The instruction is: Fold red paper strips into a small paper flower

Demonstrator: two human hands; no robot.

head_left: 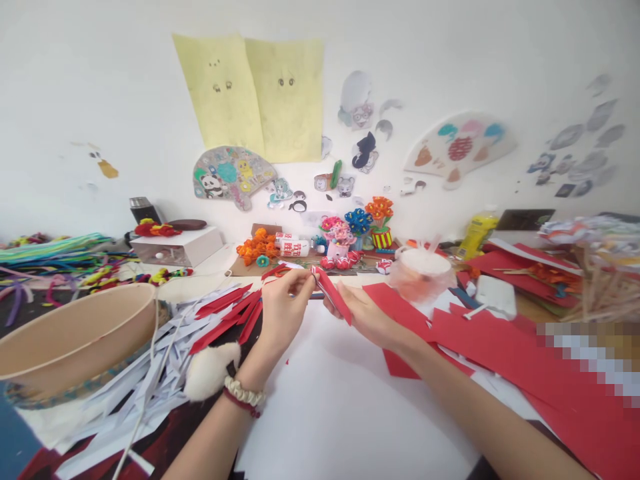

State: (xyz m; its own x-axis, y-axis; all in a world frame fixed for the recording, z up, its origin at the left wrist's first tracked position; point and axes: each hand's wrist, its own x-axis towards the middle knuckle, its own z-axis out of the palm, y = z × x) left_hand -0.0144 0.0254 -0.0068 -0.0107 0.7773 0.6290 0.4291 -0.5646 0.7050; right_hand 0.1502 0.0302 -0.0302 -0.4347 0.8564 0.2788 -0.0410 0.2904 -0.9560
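Observation:
Both of my hands meet over the middle of the table on one folded red paper strip. My left hand pinches its upper end with thumb and fingers closed. My right hand grips the strip from the right side, fingers curled under it. A bracelet and a white pompom sit by my left wrist. Under the hands lies a white sheet.
A pile of red strips and white paper strips lies left, beside a tan bowl. Red paper sheets spread right. A plastic cup, glue bottle, paper flowers and pipe cleaners stand farther back.

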